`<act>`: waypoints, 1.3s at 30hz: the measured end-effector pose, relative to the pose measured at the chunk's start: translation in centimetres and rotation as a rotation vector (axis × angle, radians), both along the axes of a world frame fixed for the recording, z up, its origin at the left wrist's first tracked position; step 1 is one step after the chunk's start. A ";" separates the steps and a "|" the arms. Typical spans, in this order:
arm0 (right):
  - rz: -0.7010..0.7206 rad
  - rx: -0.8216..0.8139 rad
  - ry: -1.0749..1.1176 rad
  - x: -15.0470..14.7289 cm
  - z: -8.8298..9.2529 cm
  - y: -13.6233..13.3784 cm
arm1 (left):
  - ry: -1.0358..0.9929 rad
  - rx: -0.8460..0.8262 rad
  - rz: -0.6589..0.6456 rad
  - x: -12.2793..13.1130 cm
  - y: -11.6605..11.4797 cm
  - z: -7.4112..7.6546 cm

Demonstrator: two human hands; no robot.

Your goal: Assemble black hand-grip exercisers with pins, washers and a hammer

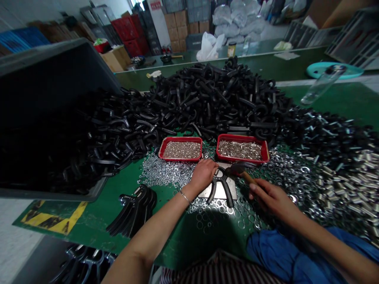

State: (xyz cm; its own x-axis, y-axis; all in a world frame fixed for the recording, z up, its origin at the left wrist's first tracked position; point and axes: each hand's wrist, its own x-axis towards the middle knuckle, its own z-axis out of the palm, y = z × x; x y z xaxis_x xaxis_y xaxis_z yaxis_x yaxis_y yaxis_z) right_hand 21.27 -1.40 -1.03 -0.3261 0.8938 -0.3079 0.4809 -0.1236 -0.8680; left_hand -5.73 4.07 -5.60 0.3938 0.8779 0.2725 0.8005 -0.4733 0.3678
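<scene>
On a small metal plate (204, 193) lies a black plier-shaped tool (228, 194), its two handles spread toward me. My left hand (204, 173) is closed at the tool's upper end, fingertips pinched on its left jaw; whether a small pin is also between them I cannot tell. A hammer (248, 177) with a wooden handle is gripped in my right hand (268, 197). The hammer's head, blurred, hovers over or just right of the tool's jaws. Loose metal rings (220, 205) lie around the plate.
Beyond the plate stand two red trays, one of tiny metal pieces (180, 156), one of pins (241, 159). Black parts (204, 94) are heaped behind and spill from a grey bin (100, 189). Assembled tools (133, 209) lie left, metal sleeves (349, 189) right, blue cloth (281, 252) near me.
</scene>
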 end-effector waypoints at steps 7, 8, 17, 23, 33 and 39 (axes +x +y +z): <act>0.008 -0.028 -0.001 -0.1 0.1 0.4 | 0.441 0.216 -0.286 0.4 0.6 2.5; 0.015 -0.022 -0.004 -0.1 0.1 0.5 | 0.445 0.221 -0.305 0.5 0.7 2.6; 0.080 0.135 -0.142 -0.3 3.9 1.2 | 0.062 0.062 0.076 0.0 -2.6 2.1; 0.176 0.465 -0.418 -2.8 4.5 3.6 | 0.132 0.064 -0.061 0.4 -6.8 1.0; 0.347 0.448 -0.558 -3.7 3.0 5.9 | 0.109 0.034 -0.037 0.7 -6.8 0.8; 0.432 0.427 -0.503 -2.2 2.8 2.7 | 0.108 0.005 0.306 1.4 -9.8 1.9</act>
